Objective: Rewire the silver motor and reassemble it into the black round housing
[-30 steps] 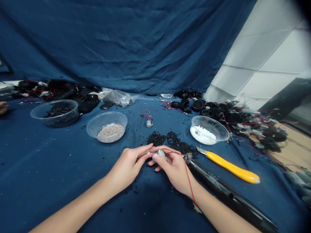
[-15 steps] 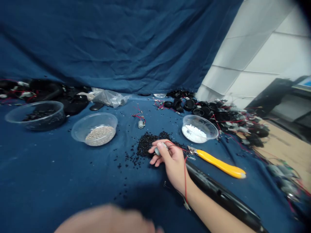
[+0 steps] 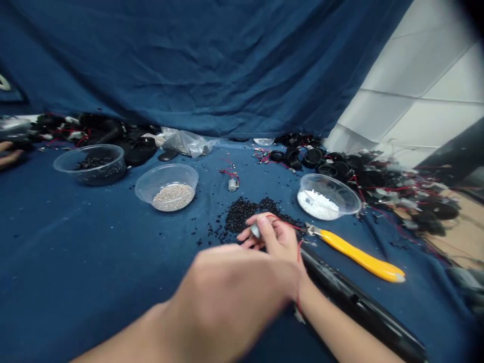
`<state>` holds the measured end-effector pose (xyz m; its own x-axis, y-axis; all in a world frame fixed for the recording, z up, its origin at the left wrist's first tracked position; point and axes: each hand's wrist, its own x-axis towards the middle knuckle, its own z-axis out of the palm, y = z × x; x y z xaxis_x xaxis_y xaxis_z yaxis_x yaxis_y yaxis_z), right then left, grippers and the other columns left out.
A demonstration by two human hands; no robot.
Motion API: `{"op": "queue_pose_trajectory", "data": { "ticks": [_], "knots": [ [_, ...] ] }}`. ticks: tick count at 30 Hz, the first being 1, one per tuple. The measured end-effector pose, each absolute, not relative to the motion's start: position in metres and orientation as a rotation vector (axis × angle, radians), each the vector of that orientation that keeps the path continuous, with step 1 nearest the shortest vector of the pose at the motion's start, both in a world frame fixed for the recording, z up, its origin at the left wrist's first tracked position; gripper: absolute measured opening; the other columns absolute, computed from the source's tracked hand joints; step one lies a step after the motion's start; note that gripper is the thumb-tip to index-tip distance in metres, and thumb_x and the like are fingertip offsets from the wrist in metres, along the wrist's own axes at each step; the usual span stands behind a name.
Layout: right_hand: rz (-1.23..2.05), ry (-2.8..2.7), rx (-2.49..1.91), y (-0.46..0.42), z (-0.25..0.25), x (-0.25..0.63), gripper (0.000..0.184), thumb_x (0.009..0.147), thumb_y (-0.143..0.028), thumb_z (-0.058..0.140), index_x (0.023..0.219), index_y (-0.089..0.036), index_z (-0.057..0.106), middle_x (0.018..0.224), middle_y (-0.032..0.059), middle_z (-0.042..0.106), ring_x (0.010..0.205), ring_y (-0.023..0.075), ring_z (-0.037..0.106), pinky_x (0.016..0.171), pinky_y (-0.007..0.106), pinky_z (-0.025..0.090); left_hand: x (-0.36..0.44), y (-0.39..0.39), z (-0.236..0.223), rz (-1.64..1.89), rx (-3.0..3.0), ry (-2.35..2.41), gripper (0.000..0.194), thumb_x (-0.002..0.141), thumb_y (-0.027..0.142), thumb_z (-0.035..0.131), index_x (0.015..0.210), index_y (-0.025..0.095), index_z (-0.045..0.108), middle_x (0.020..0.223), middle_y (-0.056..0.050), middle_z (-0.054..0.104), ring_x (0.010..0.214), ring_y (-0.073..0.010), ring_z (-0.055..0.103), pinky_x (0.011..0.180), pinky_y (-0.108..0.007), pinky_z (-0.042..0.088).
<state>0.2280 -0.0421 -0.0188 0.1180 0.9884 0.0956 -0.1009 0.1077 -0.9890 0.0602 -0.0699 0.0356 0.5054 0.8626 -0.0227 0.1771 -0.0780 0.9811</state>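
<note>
One co-worker's hand (image 3: 9, 157) at far L edge of view, approx. 9:30, on blue cloth-covered surface (image 3: 75, 247). Clock ctr = small grey motor (image 3: 255, 231), held just R of mid-view; 12 = away from wearer.

L tub (image 3: 62, 164): see-thru, blk pieces inside, approx. 9:30. Blk parts heap (image 3: 138, 151) w/ red wires behind it, 10. Mid tub (image 3: 145, 189): see-thru, silver-brown bits in it, just before 10. Plastic bag (image 3: 185, 143), crumpled, approx. 11, nr foot of blue curtain (image 3: 189, 65).

L hand (image 3: 227, 297), 7: blurred, back twd cam., overlaps R wrist in view. Fingers hidden; can't tell if wide, narrow or holding; contact w/ R wrist also unclear. Loose motor (image 3: 233, 185), red wires attached, lies at 11. Blk granules (image 3: 242, 214) in loose pile, 11–12, strays to L; R fingers nr pile edge, contact unclear.

R hand (image 3: 278, 239): closed on the motor, thumb vs. fingers. Red wire (image 3: 298, 252) passes along hand and wrist; pale connector (image 3: 299, 315) at approx. 5.

R tub (image 3: 348, 199): see-thru, white bits inside, 2. Yellow-handled tool (image 3: 359, 256), metal head twd R hand, approx. 3:30. Blk tube (image 3: 366, 310), diagonal, 4, beside R forearm. R heap (image 3: 378, 186): blk rings, red wires, misc. pcs, btw 2 and 3, reaching brown board (image 3: 454, 237) at R.
</note>
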Motion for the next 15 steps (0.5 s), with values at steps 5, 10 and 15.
{"op": "queue_pose_trajectory", "data": {
  "ticks": [5, 10, 15],
  "knots": [
    [1.088, -1.296, -1.193, -0.044, -0.021, 0.226, 0.040, 0.094, -0.050, 0.052, 0.070, -0.018, 0.056, 0.055, -0.0024, 0.055, 0.050, 0.0115, 0.054, 0.051, 0.023, 0.043, 0.060, -0.027, 0.025, 0.950, 1.760, 0.962, 0.008, 0.085, 0.023, 0.068, 0.088, 0.025, 0.075, 0.088, -0.001, 0.073, 0.084, -0.0176, 0.067, 0.077, -0.026, 0.051],
    [0.877, -1.458, -1.254, -0.045, -0.022, 0.225, 0.031, 0.091, -0.038, 0.058, 0.067, -0.018, 0.060, 0.070, 0.0001, 0.056, 0.069, 0.0134, 0.053, 0.064, 0.025, 0.041, 0.046, -0.013, 0.004, 0.906, 1.869, 1.007, 0.008, 0.082, 0.026, 0.070, 0.081, 0.020, 0.075, 0.076, 0.000, 0.063, 0.065, -0.0119, 0.053, 0.060, -0.022, 0.044],
    [1.062, -1.401, -1.239, -0.046, -0.025, 0.225, 0.026, 0.090, -0.038, 0.060, 0.074, -0.018, 0.061, 0.066, -0.0021, 0.055, 0.061, 0.0106, 0.049, 0.058, 0.022, 0.040, 0.047, -0.014, -0.009, 0.666, 1.886, 1.158, 0.010, 0.078, 0.028, 0.071, 0.074, 0.019, 0.072, 0.061, 0.003, 0.061, 0.058, -0.0119, 0.051, 0.056, -0.023, 0.038]
  ]
}}
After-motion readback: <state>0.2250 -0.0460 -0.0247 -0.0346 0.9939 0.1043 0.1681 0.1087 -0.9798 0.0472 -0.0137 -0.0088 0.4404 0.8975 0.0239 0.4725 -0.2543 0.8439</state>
